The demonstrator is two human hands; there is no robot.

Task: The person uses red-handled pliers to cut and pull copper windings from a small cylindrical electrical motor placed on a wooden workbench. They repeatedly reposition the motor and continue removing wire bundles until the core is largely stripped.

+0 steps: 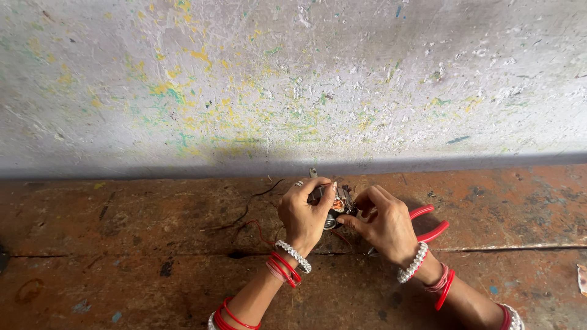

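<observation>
Low in the middle of the frame, a small motor [335, 205] is gripped by the left hand [302, 217], fingers curled over its top. Just right, it is pinched by the right hand [386, 227]. Red-handled pliers [430, 223] lie behind that hand on the bench [122, 269].

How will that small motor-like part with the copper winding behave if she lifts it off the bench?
The motor part looks metal with copper winding, so probably dense for its size and rigid. The thin wires trailing from it would likely flop and drag. Both the left hand and right hand steady it, suggesting it may roll.
</observation>
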